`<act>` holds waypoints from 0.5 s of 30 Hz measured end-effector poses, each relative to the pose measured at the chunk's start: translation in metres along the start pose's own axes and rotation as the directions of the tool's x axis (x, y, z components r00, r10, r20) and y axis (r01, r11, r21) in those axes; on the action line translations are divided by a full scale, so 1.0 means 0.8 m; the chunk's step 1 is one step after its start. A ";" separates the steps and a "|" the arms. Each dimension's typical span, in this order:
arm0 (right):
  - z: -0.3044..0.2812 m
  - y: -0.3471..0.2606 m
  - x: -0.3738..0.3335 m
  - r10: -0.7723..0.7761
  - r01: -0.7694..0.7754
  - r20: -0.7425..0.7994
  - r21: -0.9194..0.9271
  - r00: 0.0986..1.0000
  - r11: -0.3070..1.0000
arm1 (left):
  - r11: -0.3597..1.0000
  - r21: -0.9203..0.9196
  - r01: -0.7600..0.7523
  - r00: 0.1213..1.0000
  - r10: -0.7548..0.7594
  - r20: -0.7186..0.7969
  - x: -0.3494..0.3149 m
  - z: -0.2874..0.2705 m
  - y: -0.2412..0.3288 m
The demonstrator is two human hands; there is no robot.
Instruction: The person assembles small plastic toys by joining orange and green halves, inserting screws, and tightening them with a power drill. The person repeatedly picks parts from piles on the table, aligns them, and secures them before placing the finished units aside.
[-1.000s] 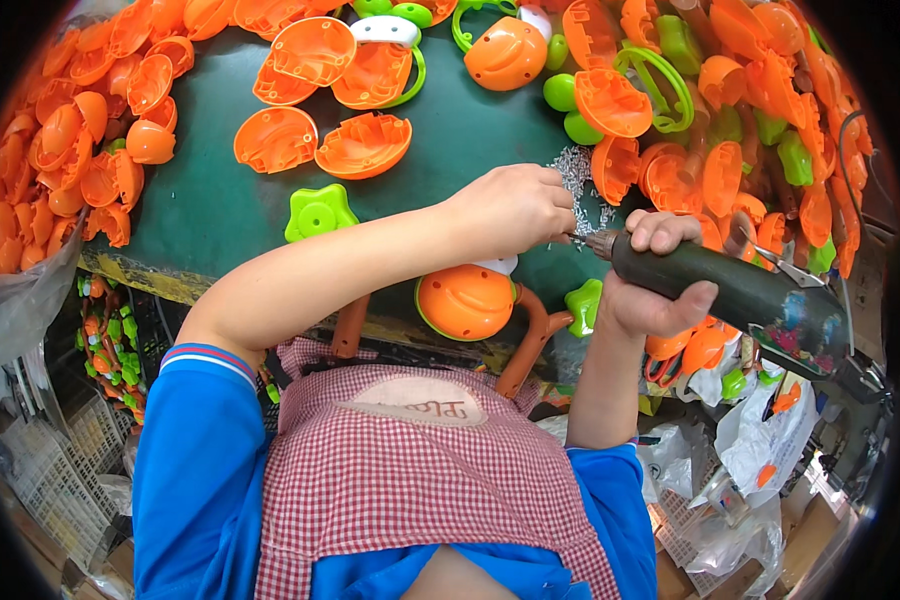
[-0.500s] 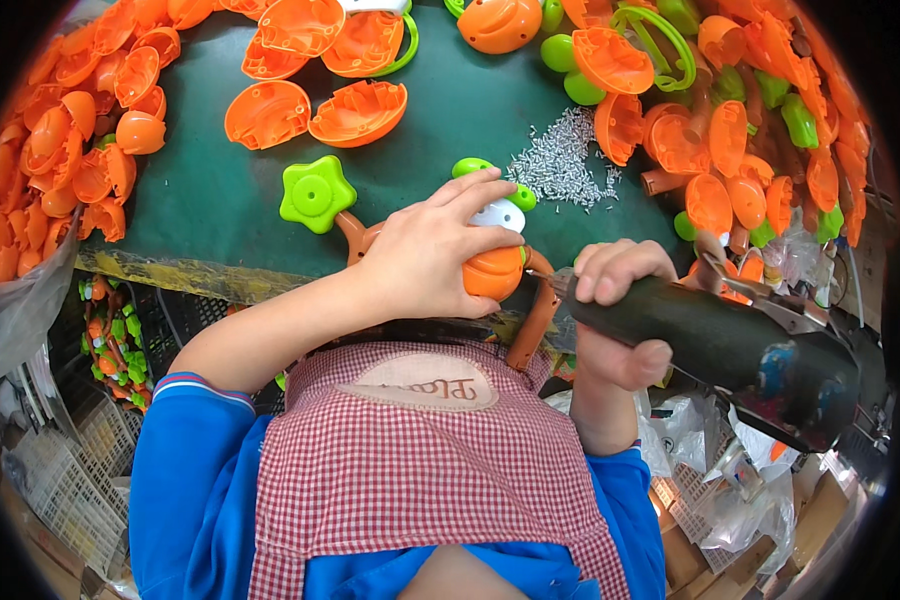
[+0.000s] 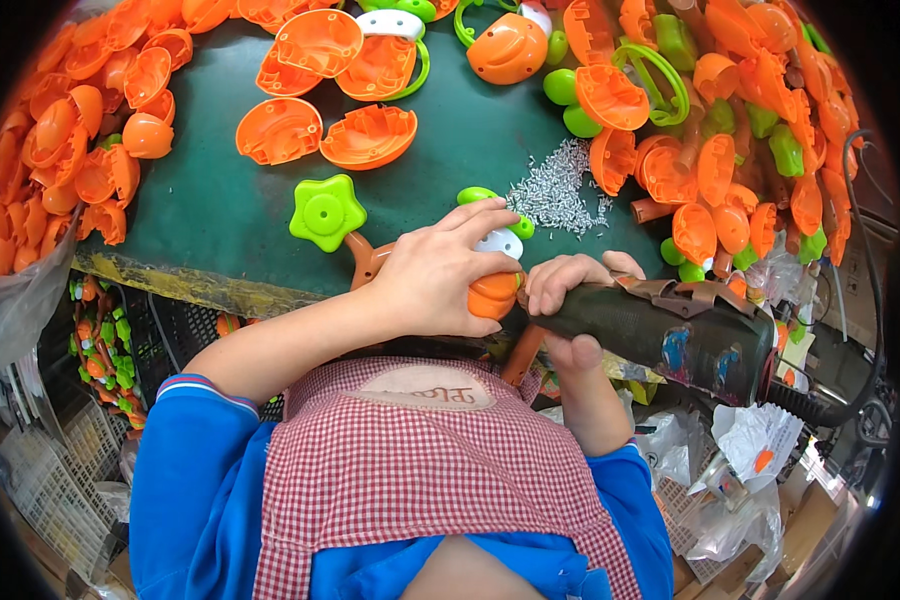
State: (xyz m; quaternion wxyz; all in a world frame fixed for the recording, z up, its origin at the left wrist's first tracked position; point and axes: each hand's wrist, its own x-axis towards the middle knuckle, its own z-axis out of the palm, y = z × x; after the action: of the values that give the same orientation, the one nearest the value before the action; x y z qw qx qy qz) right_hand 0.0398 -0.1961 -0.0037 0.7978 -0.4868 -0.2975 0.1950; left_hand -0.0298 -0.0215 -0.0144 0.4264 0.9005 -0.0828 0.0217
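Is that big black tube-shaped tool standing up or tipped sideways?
Tipped sideways: the black cylindrical power tool stretches rightward from the right hand, narrow end toward the orange rounded plastic toy.

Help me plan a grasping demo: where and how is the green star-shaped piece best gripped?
Probably pinch the green star-shaped piece across opposite notches, from the upper left: the brown limb meets its lower right edge, and the left hand lies beyond that.

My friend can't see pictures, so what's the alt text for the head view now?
A person's left hand holds an orange toy while the right hand points a dark power tool at it. Beyond, on the green table, lie silvery screws and orange shells.
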 end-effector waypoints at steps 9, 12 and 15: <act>-0.048 0.007 0.024 -0.202 0.170 -0.202 -0.166 0.958 0.971 | 0.994 0.080 -0.068 0.998 0.068 -0.001 -0.001 -0.005 0.001; -0.064 0.032 0.030 -0.271 0.202 -0.253 -0.268 0.929 0.942 | 0.985 0.112 -0.133 0.988 0.141 -0.068 0.015 -0.001 0.001; -0.069 0.027 0.031 -0.313 0.242 -0.264 -0.270 0.913 0.932 | 0.950 0.222 -0.219 0.951 0.259 -0.167 0.038 0.009 -0.015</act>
State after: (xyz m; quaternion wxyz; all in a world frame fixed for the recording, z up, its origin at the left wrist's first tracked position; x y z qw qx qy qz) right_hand 0.0944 -0.2077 -0.0354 0.7912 -0.5529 -0.2591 -0.0336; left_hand 0.0016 -0.0235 -0.0250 0.3335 0.9157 -0.1470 0.1694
